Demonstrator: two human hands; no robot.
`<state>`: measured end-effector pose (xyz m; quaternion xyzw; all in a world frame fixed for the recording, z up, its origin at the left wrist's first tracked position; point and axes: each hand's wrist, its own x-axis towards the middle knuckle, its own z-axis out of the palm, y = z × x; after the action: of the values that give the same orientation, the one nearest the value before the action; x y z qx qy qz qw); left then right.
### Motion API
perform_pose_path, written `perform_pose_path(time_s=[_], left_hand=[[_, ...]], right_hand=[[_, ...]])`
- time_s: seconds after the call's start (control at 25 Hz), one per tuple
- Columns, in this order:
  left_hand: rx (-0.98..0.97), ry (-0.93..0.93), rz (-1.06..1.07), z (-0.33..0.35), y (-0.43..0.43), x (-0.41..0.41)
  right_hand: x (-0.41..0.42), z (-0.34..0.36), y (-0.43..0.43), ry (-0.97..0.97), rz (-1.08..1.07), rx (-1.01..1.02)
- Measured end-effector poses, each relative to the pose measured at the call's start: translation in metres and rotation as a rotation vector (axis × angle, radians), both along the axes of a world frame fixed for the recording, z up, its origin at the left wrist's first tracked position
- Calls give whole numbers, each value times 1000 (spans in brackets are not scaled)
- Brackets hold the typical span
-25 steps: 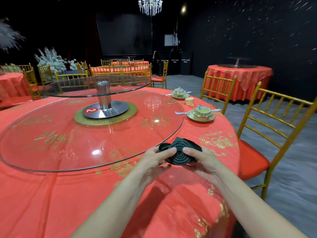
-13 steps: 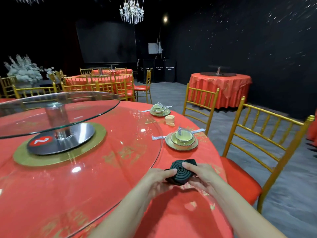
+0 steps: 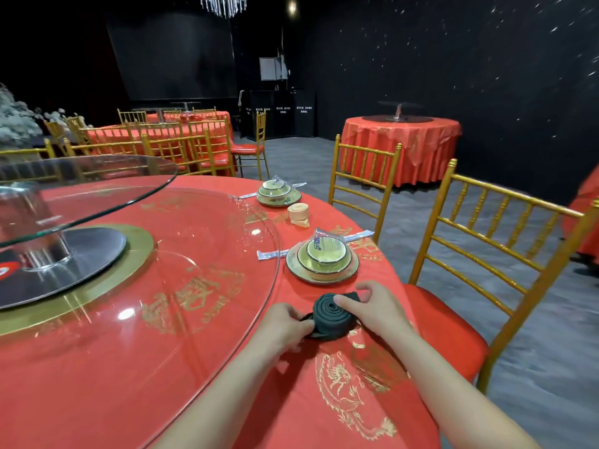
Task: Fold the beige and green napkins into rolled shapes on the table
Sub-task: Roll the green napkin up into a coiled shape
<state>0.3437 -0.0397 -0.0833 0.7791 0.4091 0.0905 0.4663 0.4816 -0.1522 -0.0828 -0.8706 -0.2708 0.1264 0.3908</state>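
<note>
While gripped from both sides, green napkin (image 3: 330, 314) coiled spiral-up on red counter (image 3: 324, 403).
Loose tail pinched by left hand (image 3: 285, 325) fingers, coil clasped by curled right hand (image 3: 377, 311) fingers; just beyond, plate (image 3: 292, 269) with bowl (image 3: 327, 254), then rolled beige napkin (image 3: 299, 214).

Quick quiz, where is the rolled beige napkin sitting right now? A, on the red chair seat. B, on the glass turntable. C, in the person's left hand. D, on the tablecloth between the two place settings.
D: the beige napkin lies on the red tablecloth between the far place setting and the near place setting, while the left hand and right hand both hold the green napkin.
</note>
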Motion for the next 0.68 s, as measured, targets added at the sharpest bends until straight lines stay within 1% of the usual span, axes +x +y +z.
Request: perform_pose_path(time_s=[0.08,0.12,0.16,0.24,0.32,0.4,0.56,0.68], left_hand=[[270,104,-43,-1,-5,-10],[407,134,-52,-2,-9,-15],[488,129,-44,-4,-13,-18],[491,86,-8,-7,-15,-20],[446,72,28,-7,-14,-21],[456,87,41,-7,-13,-24],[471,167,16,-10,-16,-29],[461,160,18,-9,-17,-26]], right_hand=[[-6,-6,-2,-220,39,113],[-11,-9,-4,-349,102,170],[-16,-13,-4,-438,171,211],[-26,-18,-5,-483,251,180],[-29,-20,-4,-455,253,91],[-32,-22,-1,-449,274,44],[-36,-29,-1,-475,271,47],[-33,-29,-5,-408,319,96]])
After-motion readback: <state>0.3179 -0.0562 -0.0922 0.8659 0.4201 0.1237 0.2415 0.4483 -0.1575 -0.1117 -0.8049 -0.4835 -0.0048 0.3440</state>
